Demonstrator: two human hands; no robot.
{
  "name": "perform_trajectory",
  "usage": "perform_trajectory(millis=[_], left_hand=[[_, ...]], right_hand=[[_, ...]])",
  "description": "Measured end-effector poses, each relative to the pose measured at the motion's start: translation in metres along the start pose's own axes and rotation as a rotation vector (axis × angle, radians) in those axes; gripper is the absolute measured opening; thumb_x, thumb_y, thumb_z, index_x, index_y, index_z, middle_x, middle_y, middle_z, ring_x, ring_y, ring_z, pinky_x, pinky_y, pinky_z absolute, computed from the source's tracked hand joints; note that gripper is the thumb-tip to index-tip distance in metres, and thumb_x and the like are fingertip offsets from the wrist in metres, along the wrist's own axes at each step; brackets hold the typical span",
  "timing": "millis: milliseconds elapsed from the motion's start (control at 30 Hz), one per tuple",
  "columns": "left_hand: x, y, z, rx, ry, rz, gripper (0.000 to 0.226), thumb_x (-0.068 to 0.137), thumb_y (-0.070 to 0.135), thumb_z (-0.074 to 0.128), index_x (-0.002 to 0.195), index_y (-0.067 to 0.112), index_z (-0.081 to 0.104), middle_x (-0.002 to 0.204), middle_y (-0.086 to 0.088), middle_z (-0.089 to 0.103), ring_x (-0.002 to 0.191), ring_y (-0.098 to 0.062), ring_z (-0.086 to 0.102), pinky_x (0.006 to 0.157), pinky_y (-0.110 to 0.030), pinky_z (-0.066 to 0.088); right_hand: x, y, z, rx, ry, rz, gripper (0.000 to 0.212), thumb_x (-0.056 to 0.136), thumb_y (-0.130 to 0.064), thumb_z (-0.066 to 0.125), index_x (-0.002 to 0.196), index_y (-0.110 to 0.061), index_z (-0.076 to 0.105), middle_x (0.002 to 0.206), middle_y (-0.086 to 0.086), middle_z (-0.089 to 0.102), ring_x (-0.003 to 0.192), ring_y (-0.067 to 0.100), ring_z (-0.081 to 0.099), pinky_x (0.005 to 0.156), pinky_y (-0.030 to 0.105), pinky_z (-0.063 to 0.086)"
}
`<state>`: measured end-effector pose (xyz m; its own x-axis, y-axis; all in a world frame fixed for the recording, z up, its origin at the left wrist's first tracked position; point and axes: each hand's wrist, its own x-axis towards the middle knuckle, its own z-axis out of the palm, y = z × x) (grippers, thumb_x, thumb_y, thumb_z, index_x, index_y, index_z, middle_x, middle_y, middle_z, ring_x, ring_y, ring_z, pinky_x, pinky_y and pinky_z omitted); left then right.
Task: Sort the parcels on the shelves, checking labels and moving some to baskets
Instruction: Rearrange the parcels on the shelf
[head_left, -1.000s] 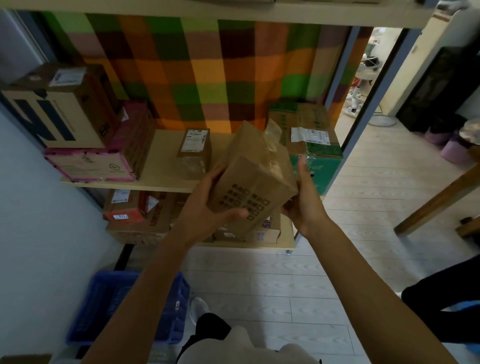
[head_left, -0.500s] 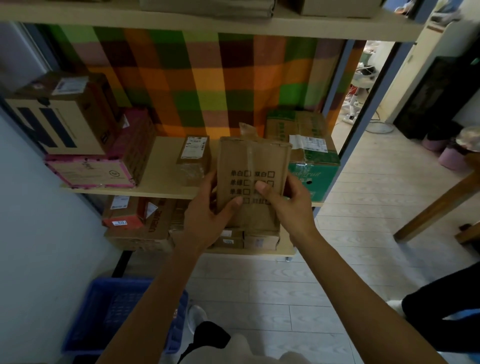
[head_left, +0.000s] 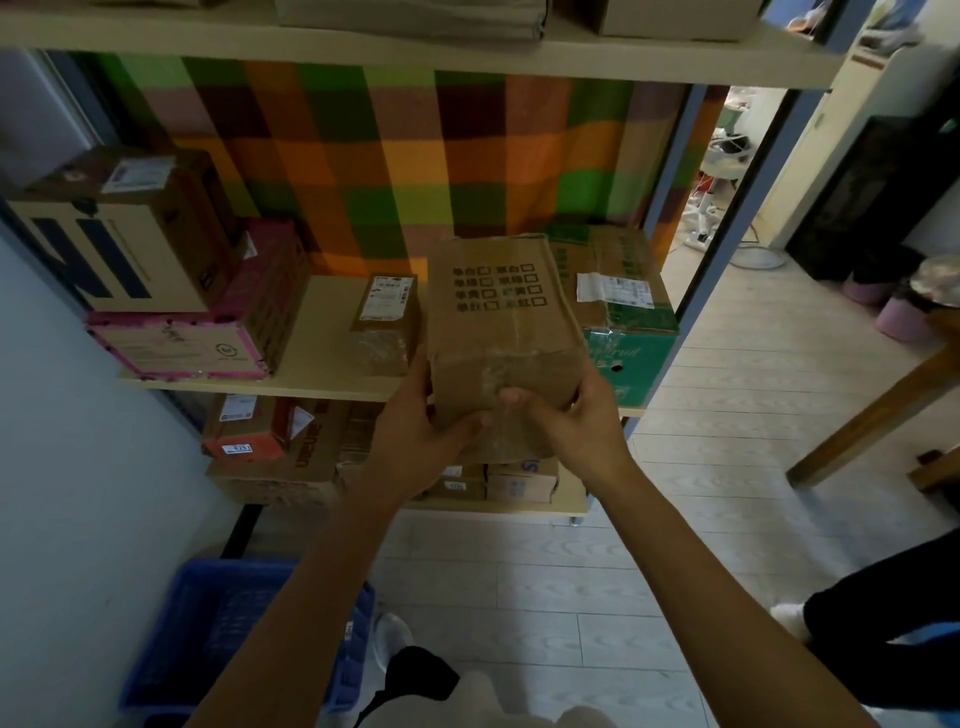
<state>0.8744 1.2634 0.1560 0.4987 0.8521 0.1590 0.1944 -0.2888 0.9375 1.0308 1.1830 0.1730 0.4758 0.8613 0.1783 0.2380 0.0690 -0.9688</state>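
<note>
While left hand (head_left: 415, 436) clasps parcel (head_left: 498, 317), right hand (head_left: 576, 431) too

Views: 1, a wide-angle camera worn on the person's head
Position: in front of the shelving, above and behind both forearms
Direction: faced forward and down, onto the middle shelf (head_left: 332, 332) and the floor (head_left: 519, 571) below it
Nearness: close, with the left hand (head_left: 415, 441) and right hand (head_left: 576, 431) gripping a cardboard box (head_left: 498, 322) near frame centre
Top edge: reached the upper shelf (head_left: 467, 57)
Bottom left: took in the blue basket (head_left: 208, 623)
Lens: bowed the straight edges near the borders
</note>
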Motion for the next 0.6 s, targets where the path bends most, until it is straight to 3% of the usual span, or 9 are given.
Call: perform_trajectory(millis=[100,200,267,333,400,467,500,567,600], left_hand=[[0.000,-0.004,0.002,0.032,0.010,-0.003,0.085,0.077,0.041,0.078,0.146,0.042,0.029,0.115,0.035,0.051,0.116,-0.008,0.058,0.090,-0.028,0.054],[-0.002,0.002,0.005,-0.103,0.043,-0.040,0.086,0.078,0.043,0.077,0.147,0.037,0.027,0.117,0.033,0.048,0.106,0.009,0.056,0.086,-0.019,0.053],[-0.006,0.006,0.005,-0.265,0.073,-0.099,0.069,0.078,0.041,0.065,0.139,0.036,0.033,0.117,0.028,0.050,0.099,0.013,0.057,0.083,-0.016,0.052],[-0.009,0.006,0.002,-0.356,0.082,-0.099,0.054,0.082,0.051,0.055,0.131,0.036,0.040,0.122,0.020,0.054,0.103,0.010,0.060,0.090,-0.021,0.055],[-0.008,0.001,-0.001,-0.396,0.075,-0.080,0.080,0.078,0.075,0.056,0.139,0.026,0.041,0.131,0.007,0.057,0.114,-0.003,0.062,0.091,-0.028,0.056],[-0.006,-0.004,-0.006,-0.368,0.015,-0.068,0.105,0.068,0.079,0.064,0.149,0.020,0.033,0.142,0.001,0.053,0.128,-0.016,0.056,0.092,-0.031,0.056],[-0.005,-0.004,-0.007,-0.297,-0.041,-0.039,0.111,0.066,0.076,0.068,0.152,0.020,0.028,0.146,0.000,0.049,0.132,-0.016,0.052,0.096,-0.033,0.055],[-0.004,-0.006,-0.008,-0.135,-0.135,-0.014,0.118,0.064,0.068,0.077,0.155,0.020,0.021,0.146,0.001,0.050,0.129,-0.014,0.055,0.097,-0.040,0.055],[-0.003,-0.009,-0.008,-0.085,-0.135,-0.016,0.117,0.064,0.063,0.081,0.154,0.019,0.022,0.142,0.002,0.055,0.125,-0.014,0.059,0.095,-0.044,0.056]], right_hand=[[0.006,0.003,-0.001,-0.015,0.015,0.001,0.052,0.080,-0.017,0.081,0.115,-0.040,0.050,0.103,-0.027,0.058,0.085,-0.018,0.059,0.067,0.002,0.047],[0.007,-0.006,-0.005,-0.013,0.009,0.032,0.057,0.083,-0.030,0.077,0.133,-0.029,0.050,0.110,-0.026,0.056,0.093,-0.011,0.057,0.067,0.003,0.048],[0.008,-0.015,-0.010,0.097,-0.021,0.048,0.062,0.086,-0.039,0.065,0.143,-0.028,0.043,0.115,-0.026,0.053,0.097,-0.011,0.056,0.070,0.004,0.049],[0.011,-0.023,-0.016,0.134,-0.059,0.093,0.053,0.084,-0.052,0.050,0.134,-0.035,0.048,0.112,-0.028,0.050,0.099,-0.008,0.056,0.078,0.007,0.050],[0.008,-0.030,-0.019,0.189,-0.116,0.153,0.044,0.080,-0.073,0.045,0.110,-0.042,0.055,0.108,-0.026,0.056,0.099,-0.002,0.059,0.092,0.018,0.051],[0.010,-0.026,-0.020,0.269,-0.154,0.166,0.070,0.055,-0.094,0.051,0.103,-0.046,0.064,0.108,-0.025,0.068,0.106,0.002,0.065,0.102,0.029,0.050],[0.010,-0.022,-0.020,0.305,-0.151,0.164,0.069,0.051,-0.095,0.051,0.100,-0.050,0.070,0.105,-0.025,0.071,0.106,0.001,0.067,0.105,0.034,0.049],[0.008,-0.017,-0.018,0.333,-0.133,0.123,0.048,0.055,-0.091,0.050,0.088,-0.062,0.070,0.096,-0.027,0.073,0.101,0.001,0.069,0.106,0.042,0.048],[0.005,-0.017,-0.014,0.341,-0.121,0.129,0.047,0.058,-0.090,0.054,0.090,-0.060,0.071,0.096,-0.024,0.073,0.101,0.005,0.069,0.103,0.043,0.049]])
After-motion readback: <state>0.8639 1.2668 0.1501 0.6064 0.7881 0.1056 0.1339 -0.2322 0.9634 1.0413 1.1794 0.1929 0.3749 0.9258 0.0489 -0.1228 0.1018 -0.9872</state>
